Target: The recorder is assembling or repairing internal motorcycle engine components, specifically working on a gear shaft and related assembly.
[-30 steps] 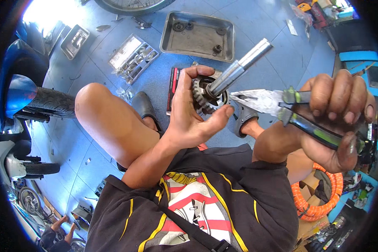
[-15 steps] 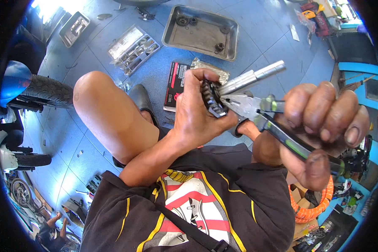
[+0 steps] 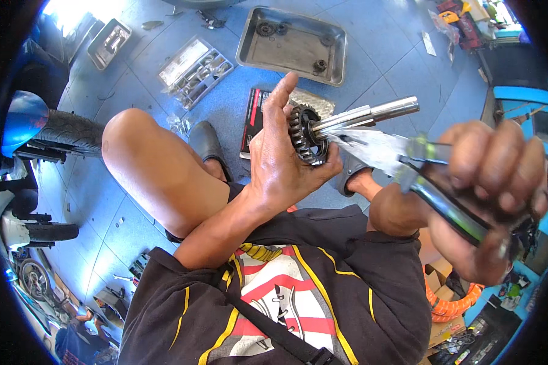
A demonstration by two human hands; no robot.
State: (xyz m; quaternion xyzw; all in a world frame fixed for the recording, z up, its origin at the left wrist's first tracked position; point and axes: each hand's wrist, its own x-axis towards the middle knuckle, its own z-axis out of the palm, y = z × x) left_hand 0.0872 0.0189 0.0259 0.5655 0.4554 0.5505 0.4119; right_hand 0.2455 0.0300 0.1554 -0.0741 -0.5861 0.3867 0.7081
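My left hand [image 3: 280, 161] grips a gear shaft, its fingers and thumb round the dark toothed gear [image 3: 303, 135]. From the gear a bright splined shaft [image 3: 371, 114] sticks out to the upper right. My right hand [image 3: 493, 188] is closed around the black and green handles of a pair of pliers [image 3: 377, 151]. The silver jaws point left and meet the gear's face at the foot of the shaft. Whether the jaw tips clamp anything is too blurred to tell. The palm hides the gear's far side.
A metal tray [image 3: 292, 61] with several gears lies on the blue tiled floor ahead. Left of it sit a compartment box [image 3: 201, 73] of small parts and a smaller tray [image 3: 109, 44]. A black and red box [image 3: 252, 115] lies behind my left hand. Motorcycle wheels [image 3: 73, 131] stand at left.
The pliers and my right hand have shifted right and slightly down. My left index finger has straightened upward, and the gear has turned to show more of its face.
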